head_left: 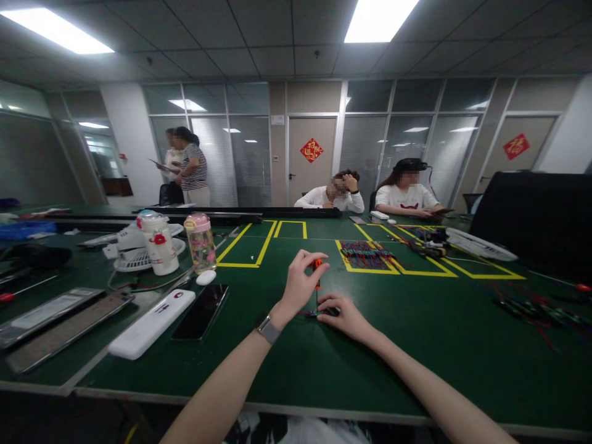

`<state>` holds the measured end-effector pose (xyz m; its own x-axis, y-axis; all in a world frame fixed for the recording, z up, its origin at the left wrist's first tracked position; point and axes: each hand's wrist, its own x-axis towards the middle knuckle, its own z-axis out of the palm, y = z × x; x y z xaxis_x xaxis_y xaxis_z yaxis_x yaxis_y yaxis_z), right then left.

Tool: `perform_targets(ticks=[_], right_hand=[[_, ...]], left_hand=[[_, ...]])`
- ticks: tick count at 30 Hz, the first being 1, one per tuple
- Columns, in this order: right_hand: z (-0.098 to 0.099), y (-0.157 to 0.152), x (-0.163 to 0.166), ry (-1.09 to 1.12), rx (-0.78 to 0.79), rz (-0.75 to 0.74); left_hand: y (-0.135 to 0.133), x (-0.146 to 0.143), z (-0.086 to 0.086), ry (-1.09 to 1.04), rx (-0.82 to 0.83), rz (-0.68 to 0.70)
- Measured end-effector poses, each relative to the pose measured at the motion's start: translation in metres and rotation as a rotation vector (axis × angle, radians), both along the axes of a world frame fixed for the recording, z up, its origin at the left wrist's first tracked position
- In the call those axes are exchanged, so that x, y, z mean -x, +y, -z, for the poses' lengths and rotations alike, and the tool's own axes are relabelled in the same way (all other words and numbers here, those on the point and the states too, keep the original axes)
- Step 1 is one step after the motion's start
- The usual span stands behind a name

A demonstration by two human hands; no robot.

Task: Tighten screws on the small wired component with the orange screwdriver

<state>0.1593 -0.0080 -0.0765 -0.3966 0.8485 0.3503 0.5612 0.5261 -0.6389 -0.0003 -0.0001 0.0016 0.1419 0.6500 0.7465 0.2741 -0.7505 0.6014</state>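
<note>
My left hand [301,280], with a watch on its wrist, is closed around the orange handle of a screwdriver [317,284]. The screwdriver stands upright, its thin shaft pointing down at the table. Beneath its tip, close to the green tabletop, is a small greenish part with thin wires [313,314]. My right hand [345,316] rests low beside the shaft, its fingers pinched at that small part and partly hiding it.
Yellow tape outlines mark the green table [287,382]. A heap of wired parts [367,254] lies beyond my hands, with another pile [546,311] at right. Left are a black phone [201,313], a white power bank [152,324] and bottles [201,243]. People are across the table.
</note>
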Motion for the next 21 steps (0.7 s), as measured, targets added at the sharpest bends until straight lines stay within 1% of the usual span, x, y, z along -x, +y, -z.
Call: perform_targets(ticks=[1,5,6,7,10,12,13,16,17,18,19,21], right_hand=[[0.0,0.0001,0.0,-0.003,-0.001,0.002],[0.0008,0.0011,0.0,-0.011,-0.015,0.001],[0.001,0.0014,-0.0001,-0.009,-0.019,-0.003],[0.0012,0.0016,-0.0002,-0.006,-0.022,-0.007],[0.0013,0.0017,-0.0004,0.0,-0.027,-0.013],[0.001,0.0013,-0.0005,0.002,-0.026,-0.014],[0.0008,0.001,-0.0005,0.003,-0.025,-0.013],[0.0006,0.0008,-0.0008,0.001,-0.023,-0.01],[0.0007,0.0009,-0.0009,-0.001,-0.023,-0.01],[0.0009,0.0011,-0.001,-0.004,-0.023,-0.01],[0.0011,0.0012,-0.0011,-0.005,-0.025,-0.012],[0.0013,0.0013,-0.0011,-0.003,-0.028,-0.016]], left_hand=[[-0.0002,-0.0001,-0.0003,0.002,0.002,0.013],[0.0,-0.0009,-0.0009,-0.018,0.036,0.142],[0.0001,-0.0009,-0.0009,-0.02,0.041,0.152],[0.0001,-0.0008,-0.0009,-0.018,0.041,0.139],[-0.0006,-0.0001,-0.0012,-0.014,0.009,0.024],[-0.0007,-0.0001,-0.0011,-0.018,0.003,-0.004],[-0.0003,-0.0004,-0.0008,-0.024,0.013,0.02],[0.0027,-0.0016,0.0009,-0.068,0.098,0.175],[0.0038,-0.0017,0.0016,-0.078,0.122,0.209],[0.0045,-0.0016,0.002,-0.081,0.131,0.213],[0.0047,-0.0012,0.0021,-0.076,0.119,0.183],[0.0033,-0.0001,0.0014,-0.046,0.049,0.065]])
